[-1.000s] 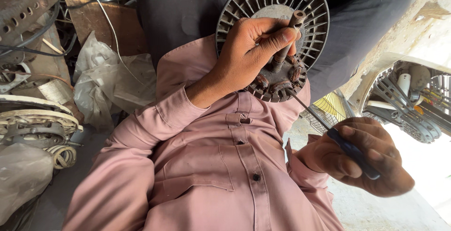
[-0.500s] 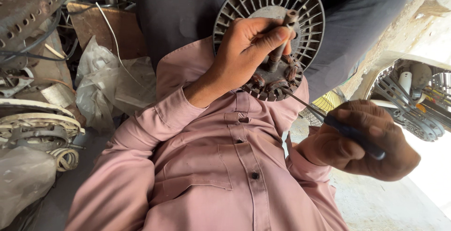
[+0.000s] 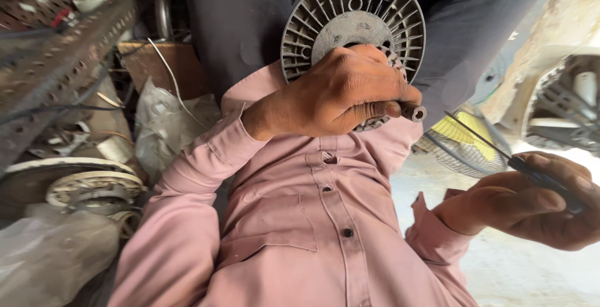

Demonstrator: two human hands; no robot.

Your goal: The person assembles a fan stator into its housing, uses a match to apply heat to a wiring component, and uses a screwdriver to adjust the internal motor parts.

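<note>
My left hand (image 3: 340, 94) is wrapped around the shaft (image 3: 414, 112) of a fan motor, whose grey slotted round housing (image 3: 350, 13) rests on my lap against dark trousers. The shaft's end sticks out past my fingers to the right. My right hand (image 3: 531, 204) holds a thin screwdriver (image 3: 500, 154) by its dark handle at the lower right. Its blade points up and left toward the motor, with the tip a short way from the shaft. My pink shirt fills the lower middle of the view.
Fan parts and plastic bags (image 3: 159, 129) lie at the left with a perforated metal rail (image 3: 56, 69) and a round fan housing (image 3: 87, 185). Beside my right hand are a wire fan guard with yellow behind it (image 3: 465, 141) and another grey motor casing (image 3: 572, 104).
The left hand has turned the motor, so the shaft now points right instead of up. The right hand has drawn the screwdriver tip back from the motor.
</note>
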